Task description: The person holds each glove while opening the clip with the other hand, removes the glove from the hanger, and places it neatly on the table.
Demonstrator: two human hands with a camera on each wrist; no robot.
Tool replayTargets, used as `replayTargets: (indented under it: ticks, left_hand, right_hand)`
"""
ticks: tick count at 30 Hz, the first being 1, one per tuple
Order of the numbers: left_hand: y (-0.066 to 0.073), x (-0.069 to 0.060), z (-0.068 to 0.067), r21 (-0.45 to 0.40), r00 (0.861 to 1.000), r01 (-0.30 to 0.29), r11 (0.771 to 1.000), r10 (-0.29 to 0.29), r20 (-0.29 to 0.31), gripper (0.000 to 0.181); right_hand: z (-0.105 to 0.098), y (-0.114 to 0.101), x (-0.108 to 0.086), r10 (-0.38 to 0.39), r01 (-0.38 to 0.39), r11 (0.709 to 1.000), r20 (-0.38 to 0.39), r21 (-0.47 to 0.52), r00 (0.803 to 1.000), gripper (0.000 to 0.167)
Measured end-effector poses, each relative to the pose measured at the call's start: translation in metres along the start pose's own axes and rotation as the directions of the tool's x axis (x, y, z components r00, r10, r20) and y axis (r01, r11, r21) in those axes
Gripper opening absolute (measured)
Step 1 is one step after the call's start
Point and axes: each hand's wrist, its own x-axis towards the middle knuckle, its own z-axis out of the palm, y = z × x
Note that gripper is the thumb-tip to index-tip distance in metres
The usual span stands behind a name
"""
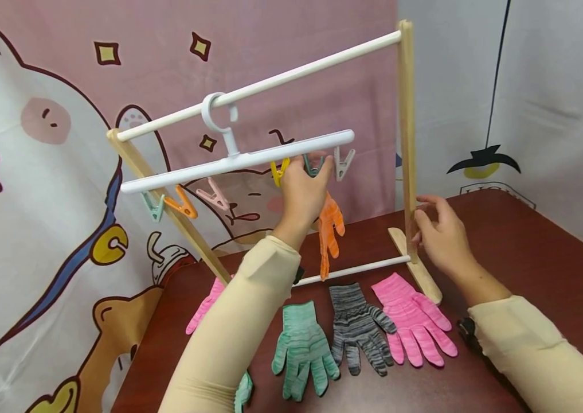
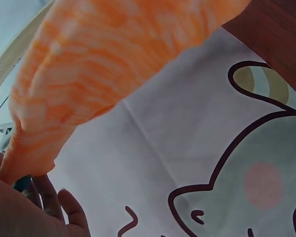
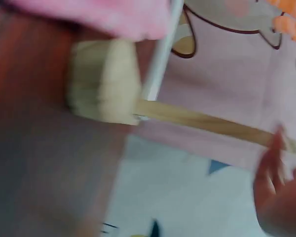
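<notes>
My left hand [image 1: 305, 192] is up under the white clip hanger [image 1: 265, 159], pinching a dark green clothespin [image 1: 314, 166]. From that spot hangs an orange glove [image 1: 330, 229]; in the left wrist view its cuff [image 2: 27, 163] reaches the fingers, with a bit of the green clip showing. Beside the rack's right wooden post [image 1: 407, 143] is my right hand [image 1: 442, 232], fingers loosely bent at the post. The right wrist view blurs that hand [image 3: 281, 192], and whether it touches the wood is hard to tell.
A white rod [image 1: 296, 73] carries the hanger's hook. Other clips on it are yellow [image 1: 279, 172], white [image 1: 343, 163], pink [image 1: 212, 195], orange [image 1: 182, 202] and mint [image 1: 154, 206]. Green [image 1: 304, 350], grey [image 1: 358, 327] and pink [image 1: 415, 321] gloves lie on the brown table [image 1: 497, 241].
</notes>
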Motion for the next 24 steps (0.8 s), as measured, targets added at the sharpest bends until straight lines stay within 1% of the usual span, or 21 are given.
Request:
replayTargets:
  ticks: [1, 2, 3, 4, 5, 6, 8, 10, 11, 14, 15, 17, 19, 21, 24]
  left_hand:
    - [0.001, 0.0, 0.0, 0.0, 1.0, -0.006, 1.0, 0.006, 0.006, 0.024]
    - [0.002, -0.001, 0.0, 0.001, 1.0, -0.015, 1.0, 0.015, 0.009, 0.024]
    - [0.003, -0.001, -0.001, 0.004, 1.0, -0.018, 1.0, 0.018, 0.011, 0.024]
    - [0.004, -0.001, -0.001, 0.006, 1.0, -0.02, 1.0, 0.02, 0.013, 0.024]
    - [0.004, -0.002, -0.001, 0.005, 1.0, -0.023, 1.0, 0.023, 0.015, 0.025]
    - [0.005, -0.002, -0.002, 0.006, 1.0, -0.022, 1.0, 0.022, 0.02, 0.025]
    - [0.007, -0.002, -0.003, 0.008, 0.999, -0.017, 1.0, 0.016, 0.028, 0.027]
    - [0.008, -0.002, -0.005, 0.012, 0.999, -0.009, 1.0, 0.008, 0.037, 0.029]
    - [0.009, -0.002, -0.006, 0.02, 0.999, -0.006, 1.0, 0.005, 0.044, 0.03]
    - [0.01, -0.002, -0.008, 0.036, 0.997, 0.006, 0.999, -0.008, 0.075, 0.034]
    - [0.01, -0.002, -0.008, 0.04, 0.996, 0.011, 0.999, -0.015, 0.086, 0.035]
    - [0.01, -0.002, -0.009, 0.046, 0.994, 0.019, 0.999, -0.024, 0.11, 0.038]
    - [0.011, -0.002, -0.01, 0.045, 0.991, 0.025, 0.999, -0.03, 0.129, 0.039]
    - [0.012, -0.002, -0.011, 0.051, 0.989, 0.025, 0.998, -0.032, 0.141, 0.039]
    - [0.015, -0.002, -0.013, 0.053, 0.987, 0.017, 0.998, -0.026, 0.158, 0.039]
  right_hand:
    - [0.0, -0.006, -0.001, -0.022, 0.023, 1.0, -0.076, 0.008, 0.997, 0.035]
    - [-0.001, -0.014, -0.002, -0.038, 0.041, 0.999, -0.138, 0.021, 0.99, 0.03]
    - [-0.001, -0.021, -0.004, -0.058, 0.065, 0.997, -0.176, 0.032, 0.983, 0.025]
    - [0.0, -0.029, -0.006, -0.08, 0.092, 0.994, -0.191, 0.052, 0.978, 0.022]
    - [0.001, -0.037, -0.008, -0.095, 0.11, 0.991, -0.181, 0.079, 0.979, 0.02]
    - [0.003, -0.044, -0.01, -0.106, 0.122, 0.987, -0.149, 0.103, 0.983, 0.019]
    - [0.01, -0.057, -0.014, -0.11, 0.114, 0.984, -0.037, 0.135, 0.993, 0.021]
    - [0.019, -0.067, -0.012, -0.1, 0.088, 0.986, 0.081, 0.142, 0.992, 0.023]
    - [0.024, -0.071, -0.009, -0.085, 0.066, 0.988, 0.137, 0.137, 0.987, 0.026]
    - [0.038, -0.081, 0.007, -0.027, 0.001, 0.995, 0.258, 0.103, 0.966, 0.036]
    - [0.042, -0.083, 0.014, -0.006, -0.026, 0.994, 0.294, 0.106, 0.956, 0.04]
    - [0.051, -0.089, 0.027, 0.027, -0.086, 0.985, 0.359, 0.149, 0.933, 0.045]
    - [0.058, -0.094, 0.038, 0.045, -0.139, 0.97, 0.416, 0.198, 0.908, 0.049]
    - [0.063, -0.098, 0.046, 0.046, -0.189, 0.945, 0.465, 0.266, 0.884, 0.051]
    - [0.067, -0.104, 0.052, 0.037, -0.234, 0.91, 0.497, 0.341, 0.867, 0.051]
